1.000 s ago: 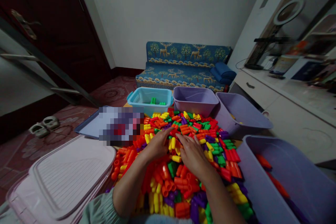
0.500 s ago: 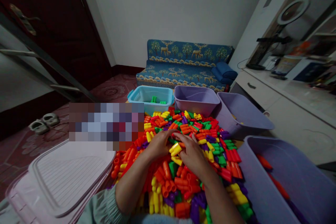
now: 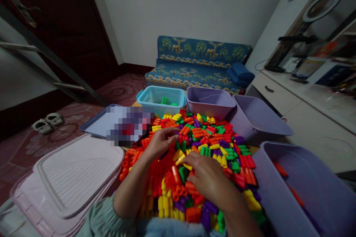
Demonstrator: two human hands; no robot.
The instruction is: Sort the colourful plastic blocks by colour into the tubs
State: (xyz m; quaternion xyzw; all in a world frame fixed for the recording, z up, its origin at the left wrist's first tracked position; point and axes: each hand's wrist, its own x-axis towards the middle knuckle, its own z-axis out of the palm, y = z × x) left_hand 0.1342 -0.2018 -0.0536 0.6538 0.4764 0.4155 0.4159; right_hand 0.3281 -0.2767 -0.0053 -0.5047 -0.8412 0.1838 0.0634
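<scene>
A large heap of plastic bullet-shaped building pieces (image 3: 194, 190) in red, orange, yellow, green and purple spreads in front of me. My left hand (image 3: 164, 142) reaches over the middle of the heap, its fingers stretched out and the thumb apart, close to red and green pieces. To the right and nearer to me, my right hand (image 3: 208, 174) hovers low with bent, parted fingers. Its fingertips are at a yellow piece (image 3: 179, 157) and seem to touch it. Neither hand visibly grips anything.
Behind the heap stand a light-blue bin (image 3: 161, 110) with a few green pieces and a purple bin (image 3: 210, 108). Two more purple bins (image 3: 250, 135) line the right side; the nearest holds some pieces. Pale lids (image 3: 80, 177) lie at left beside a partly blurred tray (image 3: 101, 120).
My hands have moved apart: the left drew slightly left and up, the right came back toward me. The yellow piece between them shifted left. The view tilted slightly down.
</scene>
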